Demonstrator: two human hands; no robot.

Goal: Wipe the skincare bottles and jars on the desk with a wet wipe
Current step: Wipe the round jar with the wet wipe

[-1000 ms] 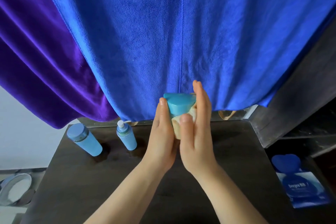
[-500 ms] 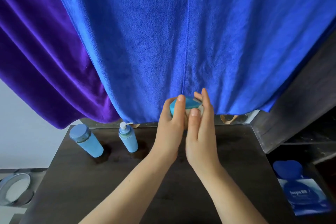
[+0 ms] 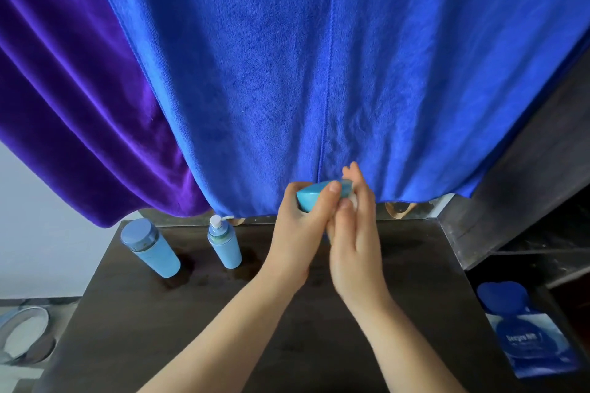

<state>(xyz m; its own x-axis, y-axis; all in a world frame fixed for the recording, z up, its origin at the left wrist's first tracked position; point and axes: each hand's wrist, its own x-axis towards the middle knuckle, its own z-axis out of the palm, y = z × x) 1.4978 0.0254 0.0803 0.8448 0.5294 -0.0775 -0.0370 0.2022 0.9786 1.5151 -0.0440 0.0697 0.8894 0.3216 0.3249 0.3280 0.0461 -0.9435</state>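
Currently: jar [image 3: 319, 196] gripped by left hand [image 3: 295, 233] | wipe [image 3: 351, 198] pressed flat-fingered by right hand [image 3: 354, 242] | risk: wet jar slipping.

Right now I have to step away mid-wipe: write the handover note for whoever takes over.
Left hand grips the teal jar, held above the desk.
Right hand presses the wet wipe against the jar's side; little of the wipe shows.
Capped bottle and pump bottle stand at the desk's back left.
Done: jar wipe underway.
Left: set the jar down; whether the bottles are wiped cannot be told.
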